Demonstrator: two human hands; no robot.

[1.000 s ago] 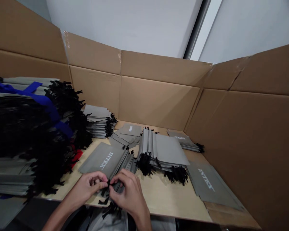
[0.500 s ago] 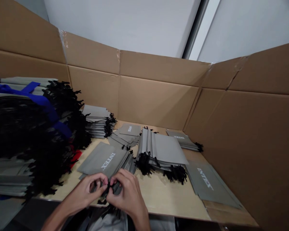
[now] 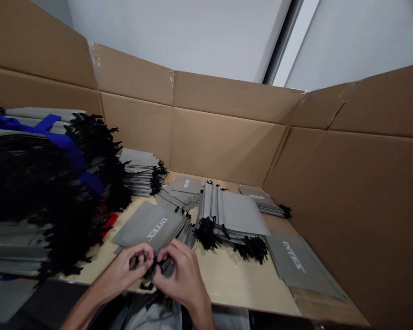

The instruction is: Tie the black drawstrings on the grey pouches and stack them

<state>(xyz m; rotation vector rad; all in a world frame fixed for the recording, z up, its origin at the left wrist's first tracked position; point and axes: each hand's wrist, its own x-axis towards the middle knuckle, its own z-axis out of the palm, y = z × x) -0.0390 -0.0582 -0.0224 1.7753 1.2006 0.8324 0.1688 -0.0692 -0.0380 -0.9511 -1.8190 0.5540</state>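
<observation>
Close together at the near edge of the table, my left hand (image 3: 131, 268) and my right hand (image 3: 181, 275) are both pinched on a black drawstring cord (image 3: 154, 265). Thumb and forefinger of each hand meet at the cord, and most of it is hidden by the fingers. Just beyond lies a stack of grey pouches (image 3: 141, 224), the top one printed INTEX, its near corner behind my hands. More black cord ends (image 3: 147, 286) hang below my fingers over the table edge. Which pouch the pinched cord belongs to is hidden.
Bundles of grey pouches with black cords (image 3: 27, 183), tied with a blue strap (image 3: 67, 142), rise at the left. Another pouch stack (image 3: 242, 211) stands right of my hands, and flat INTEX pouches (image 3: 313, 270) lie farther right. Cardboard walls (image 3: 227, 142) enclose the table.
Both hands keep their pinch on the cord, with only slight finger movement. The whole view has shifted slightly.
</observation>
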